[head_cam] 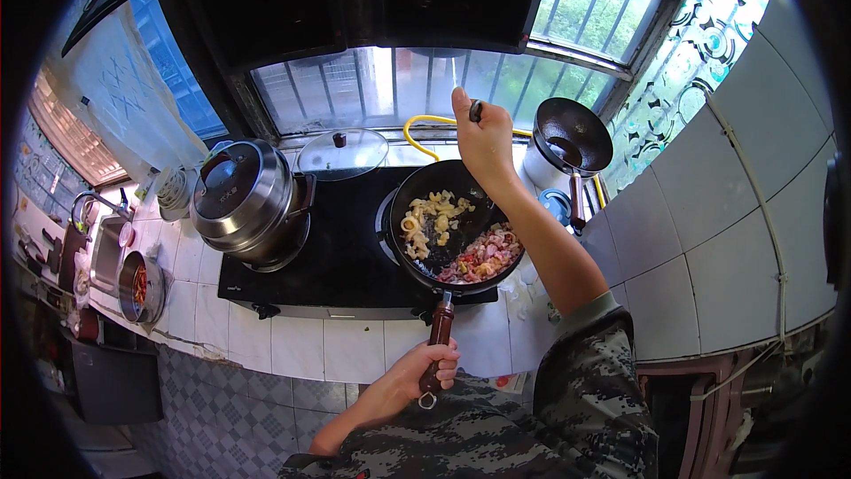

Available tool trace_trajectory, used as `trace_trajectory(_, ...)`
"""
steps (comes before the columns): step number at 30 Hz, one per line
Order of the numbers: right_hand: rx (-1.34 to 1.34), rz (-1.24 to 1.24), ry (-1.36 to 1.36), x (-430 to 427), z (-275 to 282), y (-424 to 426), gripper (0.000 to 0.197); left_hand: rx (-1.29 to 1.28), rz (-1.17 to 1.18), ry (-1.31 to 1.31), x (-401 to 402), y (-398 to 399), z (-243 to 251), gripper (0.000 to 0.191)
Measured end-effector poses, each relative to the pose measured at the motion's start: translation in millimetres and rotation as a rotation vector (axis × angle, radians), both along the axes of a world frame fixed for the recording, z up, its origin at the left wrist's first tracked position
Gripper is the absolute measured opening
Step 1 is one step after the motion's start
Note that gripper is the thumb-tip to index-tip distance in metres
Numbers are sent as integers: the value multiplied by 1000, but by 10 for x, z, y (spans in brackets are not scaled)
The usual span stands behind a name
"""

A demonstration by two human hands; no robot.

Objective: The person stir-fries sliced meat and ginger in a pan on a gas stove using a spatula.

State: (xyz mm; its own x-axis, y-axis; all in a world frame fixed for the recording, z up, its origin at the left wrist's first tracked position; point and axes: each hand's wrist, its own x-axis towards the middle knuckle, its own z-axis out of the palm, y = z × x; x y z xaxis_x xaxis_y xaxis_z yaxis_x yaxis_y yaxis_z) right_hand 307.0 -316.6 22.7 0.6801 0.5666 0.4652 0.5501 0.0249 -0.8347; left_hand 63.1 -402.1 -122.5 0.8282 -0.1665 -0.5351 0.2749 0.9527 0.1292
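Note:
My left hand (425, 369) is wrapped around the brown wooden handle (442, 326) of a dark wok (425, 269) on the stove's right burner. Inside it, pale cooked pieces (425, 220), some ring-shaped, lie towards the left and back. A heap of raw-looking chopped pink meat with red bits (484, 256) rests against the front right wall. Above the wok's back edge my right hand (482, 137) is raised, closed on the dark handle (475, 111) of a utensil. The rest of that utensil is hidden or too thin to make out.
A large lidded steel pot (243, 203) stands on the left of the black gas stove (332, 246). Behind lies a glass lid (346, 153) near a yellow hose (422, 121). Back right is a smaller pan (573, 133). Far left are a bowl of food (143, 289) and a sink (110, 256).

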Motion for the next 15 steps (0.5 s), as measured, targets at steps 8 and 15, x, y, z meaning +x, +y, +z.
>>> trace_trajectory(8,39,-13,23,-55,-161,37,54,4,3,-7,1,0,6,18)
trace_trajectory(15,298,261,167,-31,-172,-10,53,-12,8,-10,-1,7,-6,18)
